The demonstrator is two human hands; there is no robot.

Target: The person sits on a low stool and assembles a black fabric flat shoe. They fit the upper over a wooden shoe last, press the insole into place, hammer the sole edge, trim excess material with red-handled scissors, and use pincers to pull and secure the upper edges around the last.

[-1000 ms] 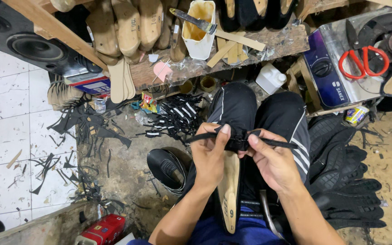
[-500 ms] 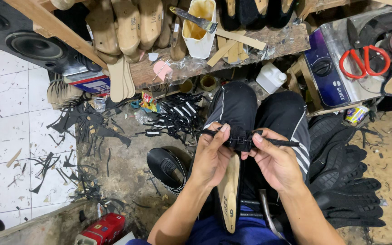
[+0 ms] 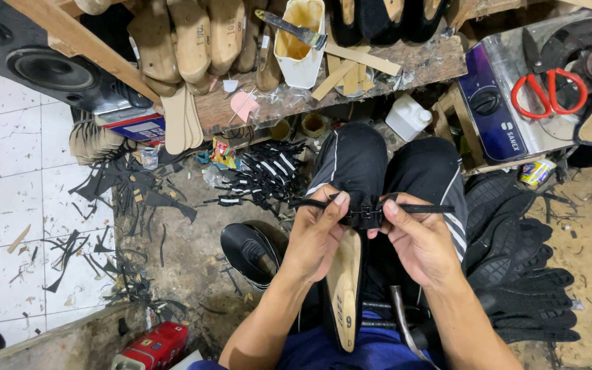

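Black strap (image 3: 368, 209) lies stretched across the toe of a wooden last (image 3: 344, 288) propped heel-down on the lap, left hand (image 3: 320, 233) and right hand (image 3: 412, 236) each pinching 1 end shut, holding it taut and centred.

- This is a shoe-making workshop.
- Wooden foot shapes (image 3: 193, 41) stand in a row at the edge of a rough wooden shelf (image 3: 433, 65).
- A glue pot (image 3: 301, 41) with a brush sits there too.
- Black scraps (image 3: 262, 178) lie all over the dirty floor (image 3: 179, 260).
- Red scissors (image 3: 549, 92) rest nearby.
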